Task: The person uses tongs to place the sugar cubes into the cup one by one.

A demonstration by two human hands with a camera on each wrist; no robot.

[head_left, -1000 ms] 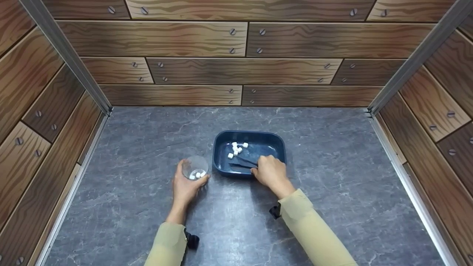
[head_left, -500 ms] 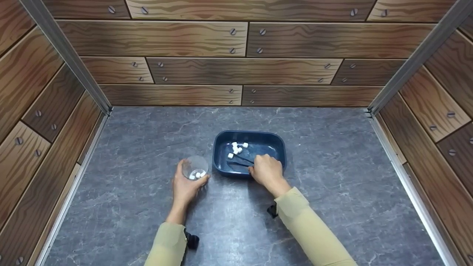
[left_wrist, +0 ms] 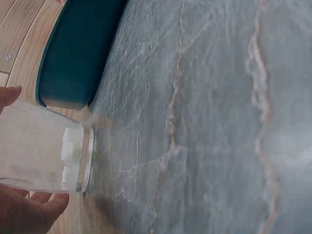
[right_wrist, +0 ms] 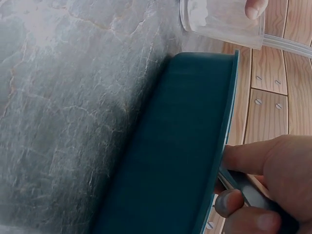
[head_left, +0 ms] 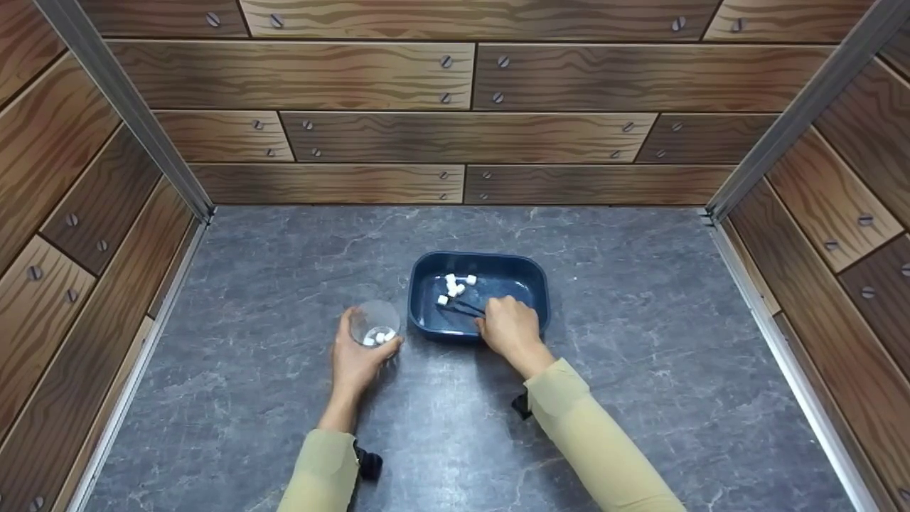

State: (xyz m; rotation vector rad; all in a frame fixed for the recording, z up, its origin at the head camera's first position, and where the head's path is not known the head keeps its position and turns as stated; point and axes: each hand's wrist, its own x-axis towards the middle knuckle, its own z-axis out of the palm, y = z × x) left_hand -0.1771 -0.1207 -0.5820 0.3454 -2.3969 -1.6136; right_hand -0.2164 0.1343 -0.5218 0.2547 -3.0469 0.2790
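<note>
In the head view my left hand (head_left: 357, 359) holds a clear cup (head_left: 375, 320) upright on the floor surface, thumb and fingers round its sides. Several small white marshmallow-like pieces (left_wrist: 71, 152) lie at the cup's bottom. Just right of it stands a dark blue tray (head_left: 478, 257) with several more white pieces (head_left: 451, 286) in its left part. My right hand (head_left: 513, 327) grips black tongs (head_left: 467, 308) over the tray's near side. Their tips are at the nearest white piece (head_left: 443, 300); whether they pinch it I cannot tell. The tray wall hides the tips in the right wrist view.
The grey marbled surface (head_left: 284, 256) runs under everything. Wood-patterned walls (head_left: 377, 135) with metal corner posts (head_left: 796, 107) enclose the back and both sides. The tray's raised rim (right_wrist: 233, 87) stands between the cup and the pieces.
My right hand has moved slightly left with the tongs. The tips have closed in from near the tray's front to the nearest white piece. My left hand and the cup have stayed put.
</note>
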